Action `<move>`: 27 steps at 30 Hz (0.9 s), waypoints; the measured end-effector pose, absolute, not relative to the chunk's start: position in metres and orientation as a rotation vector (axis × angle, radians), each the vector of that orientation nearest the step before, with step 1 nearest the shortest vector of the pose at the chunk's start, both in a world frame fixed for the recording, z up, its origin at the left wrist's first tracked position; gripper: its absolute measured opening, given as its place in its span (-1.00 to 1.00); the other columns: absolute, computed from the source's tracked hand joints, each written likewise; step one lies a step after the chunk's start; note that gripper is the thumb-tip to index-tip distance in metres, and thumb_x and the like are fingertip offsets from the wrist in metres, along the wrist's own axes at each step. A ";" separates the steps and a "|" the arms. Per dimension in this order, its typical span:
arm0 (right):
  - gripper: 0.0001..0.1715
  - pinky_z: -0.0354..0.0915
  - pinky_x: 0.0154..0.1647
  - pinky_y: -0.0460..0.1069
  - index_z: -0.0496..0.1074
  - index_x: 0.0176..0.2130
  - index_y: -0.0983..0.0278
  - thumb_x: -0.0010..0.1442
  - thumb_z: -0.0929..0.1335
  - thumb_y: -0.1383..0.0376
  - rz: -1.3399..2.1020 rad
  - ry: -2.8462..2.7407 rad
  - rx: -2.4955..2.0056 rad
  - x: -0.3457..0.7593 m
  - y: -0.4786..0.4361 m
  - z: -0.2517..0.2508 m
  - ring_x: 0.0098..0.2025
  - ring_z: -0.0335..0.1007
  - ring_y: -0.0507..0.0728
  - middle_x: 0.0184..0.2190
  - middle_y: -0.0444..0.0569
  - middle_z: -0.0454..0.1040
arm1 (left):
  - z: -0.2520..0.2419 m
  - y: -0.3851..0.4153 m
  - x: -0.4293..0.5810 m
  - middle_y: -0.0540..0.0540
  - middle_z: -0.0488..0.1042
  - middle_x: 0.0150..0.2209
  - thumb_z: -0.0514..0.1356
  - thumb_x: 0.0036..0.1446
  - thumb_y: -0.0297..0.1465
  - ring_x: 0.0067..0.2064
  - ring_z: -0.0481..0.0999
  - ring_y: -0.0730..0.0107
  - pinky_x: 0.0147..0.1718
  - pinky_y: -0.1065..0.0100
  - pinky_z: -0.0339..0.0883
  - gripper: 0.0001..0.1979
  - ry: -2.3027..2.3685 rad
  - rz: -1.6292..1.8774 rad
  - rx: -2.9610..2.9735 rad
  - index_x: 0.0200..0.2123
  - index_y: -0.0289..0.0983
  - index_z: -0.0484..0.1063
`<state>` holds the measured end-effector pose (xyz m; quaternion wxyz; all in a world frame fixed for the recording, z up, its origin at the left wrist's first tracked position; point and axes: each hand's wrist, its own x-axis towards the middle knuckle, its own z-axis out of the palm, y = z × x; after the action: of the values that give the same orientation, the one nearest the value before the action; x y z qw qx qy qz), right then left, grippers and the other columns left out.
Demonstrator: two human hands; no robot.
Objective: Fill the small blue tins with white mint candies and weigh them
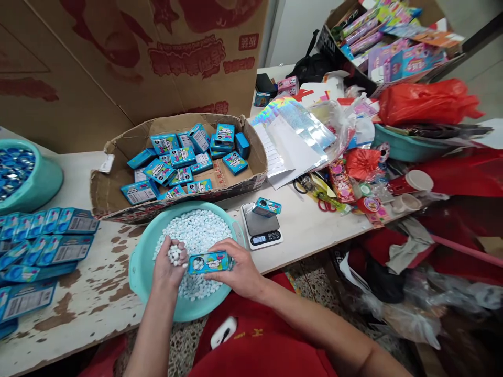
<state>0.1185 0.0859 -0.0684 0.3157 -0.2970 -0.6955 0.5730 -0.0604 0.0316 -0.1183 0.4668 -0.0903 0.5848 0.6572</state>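
From where I stand, the left hand [167,271] faces palm up, fingers curled into a cup around a handful of white pieces [176,255]; this shape presumably keeps them from rolling off. The right hand [240,269] pinches a small blue box [208,263] by its long sides, thumb on the near side and fingers on the far side. This grip leaves the printed face uncovered and its round opening turned toward the left hand. White pieces show at that opening; from this angle I cannot tell whether it is a cut-out or a clear window.

Both hands are positioned over the turquoise basin [138,280], which holds a bed of similar white pieces, so any that drop should land among them. The digital scale [271,237] sits just right of the basin, likely for short reach, and carries another blue box [268,207] on its platform. Beyond the basin, a low cardboard tray [251,184] holds a heap of blue boxes [183,157]; its raised walls appear to contain them.
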 end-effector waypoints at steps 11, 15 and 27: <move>-0.54 0.33 -0.14 0.00 0.44 -0.20 0.21 -0.14 0.53 0.21 1.543 -1.656 -0.928 0.184 0.106 -0.049 -0.19 0.37 0.11 -0.24 -0.06 0.41 | -0.089 0.085 -0.007 0.15 0.17 -0.69 0.30 -0.08 -0.14 -0.74 0.07 0.71 -0.80 0.61 -0.13 -0.57 1.234 1.645 -0.265 -0.53 -0.27 0.14; -0.59 0.35 -0.16 0.02 0.42 -0.19 0.22 -0.08 0.50 0.23 1.418 -1.558 -1.172 0.244 0.125 -0.050 -0.18 0.37 0.14 -0.21 -0.02 0.39 | -0.072 0.150 0.055 0.17 0.10 -0.73 0.29 -0.13 -0.05 -0.76 0.02 0.70 -0.81 0.59 -0.18 -0.52 1.174 1.659 -0.081 -0.57 -0.27 0.13; -0.60 0.29 -0.10 0.07 0.38 -0.17 0.24 -0.03 0.45 0.18 1.230 -1.408 -1.513 0.344 0.169 -0.086 -0.18 0.35 0.16 -0.20 -0.02 0.38 | -0.100 0.245 0.113 0.11 0.17 -0.68 0.21 -0.05 -0.03 -0.64 0.27 0.59 -0.67 0.52 0.08 -0.51 1.440 1.925 0.151 -0.65 -0.28 0.13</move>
<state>0.3438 0.1686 -0.0862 0.3599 -0.5868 -0.5462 0.4773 0.1126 0.2445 -0.1001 0.3581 0.0587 0.5582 0.7461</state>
